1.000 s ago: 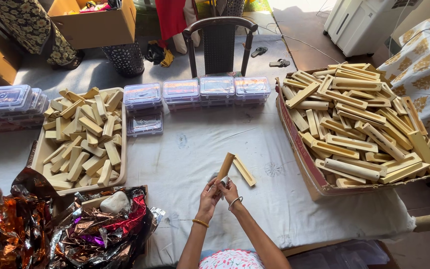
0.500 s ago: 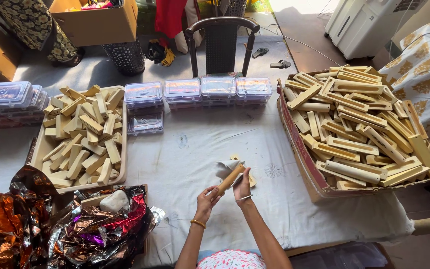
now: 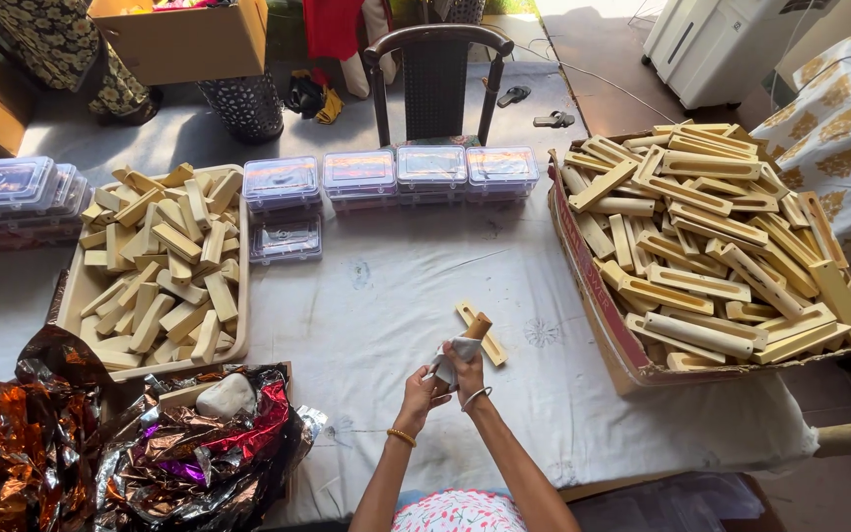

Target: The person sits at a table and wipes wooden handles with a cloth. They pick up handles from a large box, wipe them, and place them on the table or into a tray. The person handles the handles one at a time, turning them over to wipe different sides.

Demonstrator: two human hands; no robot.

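Observation:
My right hand (image 3: 468, 370) grips a short wooden stick (image 3: 477, 326) whose tip points up and away from me. My left hand (image 3: 422, 391) holds a white cloth (image 3: 451, 357) bunched against the lower part of that stick. Both hands hover over the white table cover (image 3: 396, 296), close to my body. A second flat wooden piece (image 3: 488, 342) lies on the cover right behind the hands.
An open cardboard box (image 3: 593, 305) heaped with long wooden pieces stands at the right. A tray (image 3: 76, 291) of short wooden blocks sits at the left, crumpled shiny foil (image 3: 100, 453) in front of it. Clear plastic boxes (image 3: 396, 172) line the back; a chair (image 3: 435, 74) stands beyond.
The stick has come in closer to my body and now stands more upright. The white cloth has come up between my hands against the stick.

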